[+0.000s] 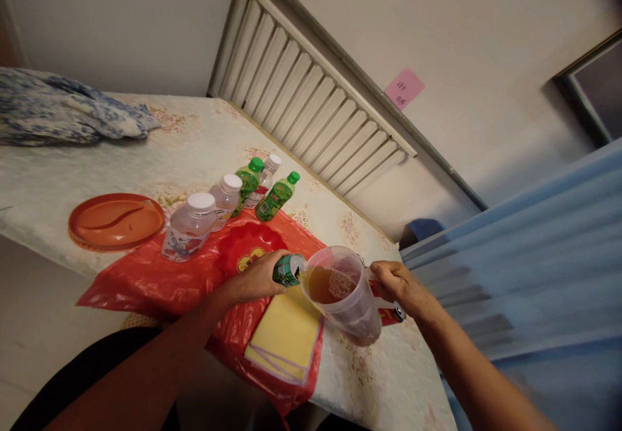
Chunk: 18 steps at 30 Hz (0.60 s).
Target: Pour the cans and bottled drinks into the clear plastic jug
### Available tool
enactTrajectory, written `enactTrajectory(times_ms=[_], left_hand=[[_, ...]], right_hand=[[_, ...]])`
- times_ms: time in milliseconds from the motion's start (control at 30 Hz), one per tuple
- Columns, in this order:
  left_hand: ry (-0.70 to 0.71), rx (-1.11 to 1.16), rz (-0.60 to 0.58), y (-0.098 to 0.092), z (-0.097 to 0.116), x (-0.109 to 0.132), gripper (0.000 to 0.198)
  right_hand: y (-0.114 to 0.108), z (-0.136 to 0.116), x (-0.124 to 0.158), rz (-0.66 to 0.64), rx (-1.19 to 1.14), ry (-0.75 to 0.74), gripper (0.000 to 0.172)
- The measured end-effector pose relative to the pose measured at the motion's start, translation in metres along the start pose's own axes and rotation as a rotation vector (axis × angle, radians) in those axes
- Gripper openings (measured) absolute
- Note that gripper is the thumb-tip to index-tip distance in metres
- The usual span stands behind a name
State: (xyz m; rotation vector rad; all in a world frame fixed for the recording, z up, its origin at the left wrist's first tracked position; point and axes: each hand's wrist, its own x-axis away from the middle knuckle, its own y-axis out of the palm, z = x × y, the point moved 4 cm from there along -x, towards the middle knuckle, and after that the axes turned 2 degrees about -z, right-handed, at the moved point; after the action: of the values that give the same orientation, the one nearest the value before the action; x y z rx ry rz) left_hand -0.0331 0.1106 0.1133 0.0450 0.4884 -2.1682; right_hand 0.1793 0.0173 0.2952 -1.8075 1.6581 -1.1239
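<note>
My left hand is wrapped round a green drink can, tipped so its open end meets the rim of a clear plastic pitcher. Amber liquid with foam fills part of the pitcher. My right hand grips the pitcher's handle on the far side, its fingers closed. Behind that handle a red can is partly visible. Below the green can lies a folded yellow cloth on a red plastic bag.
Clear jars with white lids and green-capped bottles stand behind the red flower-shaped tray. An orange lid lies left. A patterned cloth sits at the far left. A radiator borders the table; a blue curtain hangs right.
</note>
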Motion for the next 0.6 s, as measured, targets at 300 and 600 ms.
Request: enactTrajectory(times_ms=[300, 600], left_hand=[[0.008, -0.006, -0.002, 0.0007, -0.0017, 0.0005, 0.06], [0.017, -0.028, -0.001, 0.0012, -0.0034, 0.0006, 0.061]], right_hand=[[0.0004, -0.0003, -0.0013, -0.005, -0.007, -0.006, 0.043], [0.001, -0.0004, -0.0008, -0.001, 0.02, -0.005, 0.041]])
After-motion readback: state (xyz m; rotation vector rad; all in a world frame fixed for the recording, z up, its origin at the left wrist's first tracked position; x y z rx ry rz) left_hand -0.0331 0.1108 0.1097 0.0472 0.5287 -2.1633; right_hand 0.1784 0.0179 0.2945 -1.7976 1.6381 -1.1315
